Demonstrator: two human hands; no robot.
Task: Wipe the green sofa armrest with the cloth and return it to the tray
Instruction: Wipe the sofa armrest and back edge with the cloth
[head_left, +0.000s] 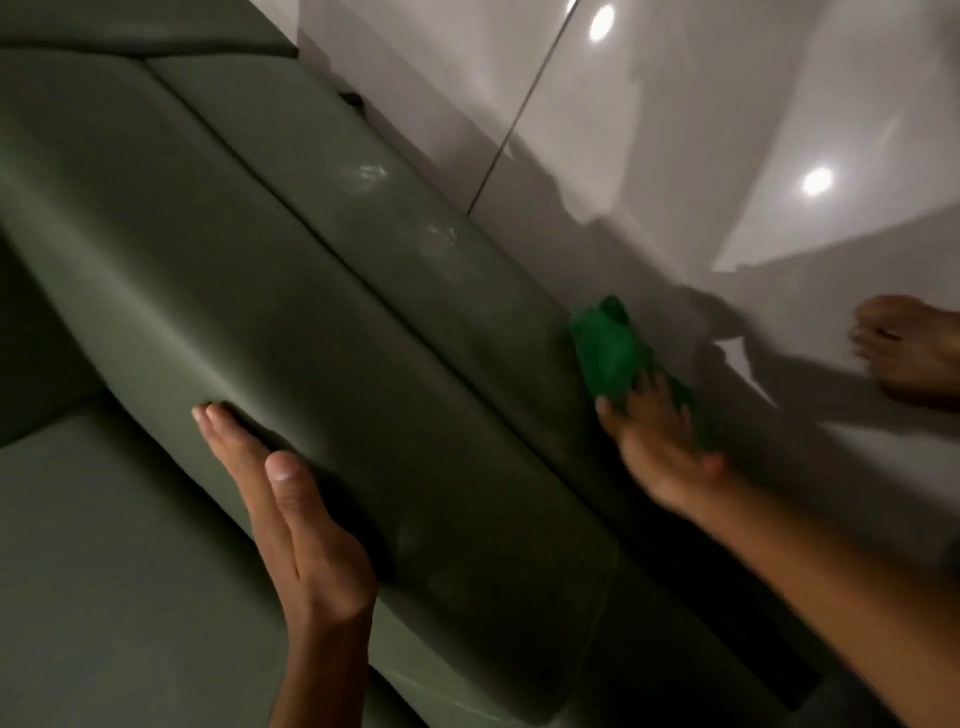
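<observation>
The green sofa armrest (363, 322) runs diagonally from upper left to lower right. My right hand (660, 447) presses a bright green cloth (610, 348) flat against the armrest's outer side, fingers spread over the cloth. My left hand (291, 514) lies flat and open against the armrest's inner side, holding nothing. Pale smears show on the armrest's top further up. The tray is not in view.
The sofa seat cushion (104, 571) fills the lower left. Glossy white floor tiles (675, 156) lie to the right of the sofa. A bare foot (909, 348) stands on the tiles at the right edge. A small dark object (352, 98) sits near the armrest's far end.
</observation>
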